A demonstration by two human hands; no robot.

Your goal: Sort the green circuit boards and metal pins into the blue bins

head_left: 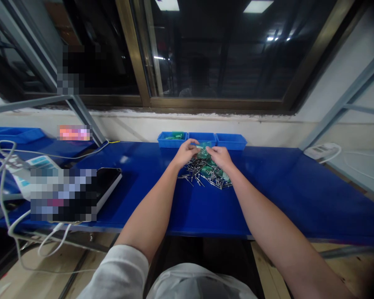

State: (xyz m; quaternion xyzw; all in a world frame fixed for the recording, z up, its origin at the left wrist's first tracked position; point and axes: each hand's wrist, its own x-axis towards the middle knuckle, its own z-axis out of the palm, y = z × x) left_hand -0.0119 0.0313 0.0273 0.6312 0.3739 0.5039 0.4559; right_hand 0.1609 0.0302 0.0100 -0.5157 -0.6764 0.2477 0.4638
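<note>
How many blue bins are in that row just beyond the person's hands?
3. The left bin holds green pieces, the middle bin sits beyond the green packet, and the right bin ends the row. Both ends show, so none seems hidden.

Window (177, 102), brown-framed — dark panes (230, 58) with bright light reflections (258, 6). Wall (134, 125) beneath, pale. Workbench (271, 199), blue-topped — grey metal bars (330, 117) at left and right.

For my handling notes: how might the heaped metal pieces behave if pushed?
The metal pieces look thin and rod-like, so single ones may roll. Their shine suggests stiff, perhaps slippery metal. Crossed in a heap, several would likely shift together.
</note>
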